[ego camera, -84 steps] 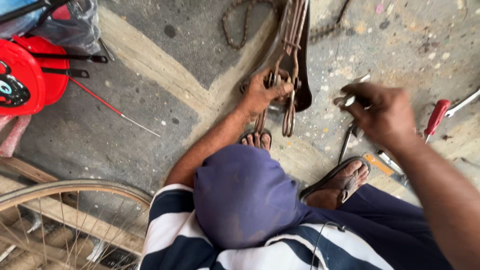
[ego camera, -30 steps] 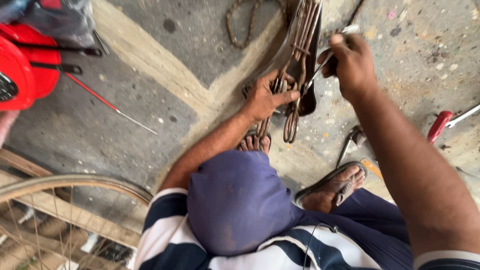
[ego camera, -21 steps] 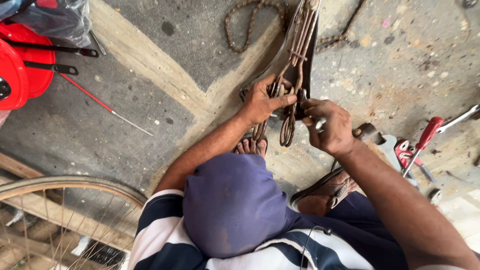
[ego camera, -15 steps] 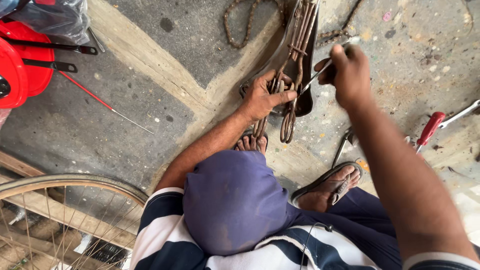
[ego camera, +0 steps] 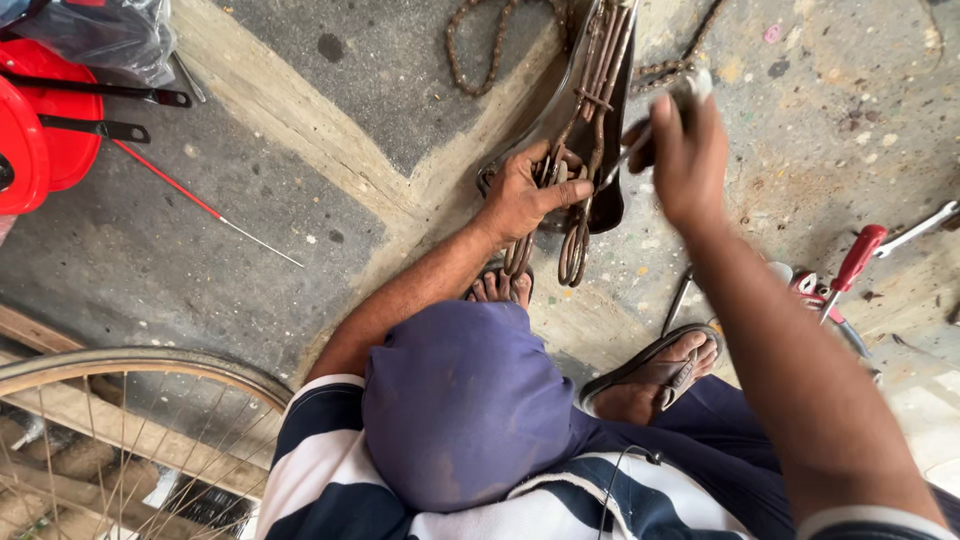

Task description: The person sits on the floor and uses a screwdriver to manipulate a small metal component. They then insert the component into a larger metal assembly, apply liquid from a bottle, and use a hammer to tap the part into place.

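Head view looks straight down on a person crouched on a stained concrete floor, which a pale painted stripe crosses on a slant. A bicycle wheel with thin spokes fills the lower left corner, and a red plastic case with black handles sits at the upper left beside a clear plastic bag.

The thing in hand is an upturned bicycle saddle, lying on the floor at the top centre, just ahead of the sandalled feet. Its dark shell faces down; the underside shows rusty brown rails and coiled springs running lengthways, ending in two wire loops at the near end. A rusty chain curls on the floor just behind it.

The left hand clamps the saddle's rusty frame at its near end, fingers wrapped round the rails and thumb laid across them. The right hand is raised above the saddle's right edge, its grip closed on a slim metal tool with a pale handle, whose tip points at the rails.

Further right lie a red-handled screwdriver and a wrench.
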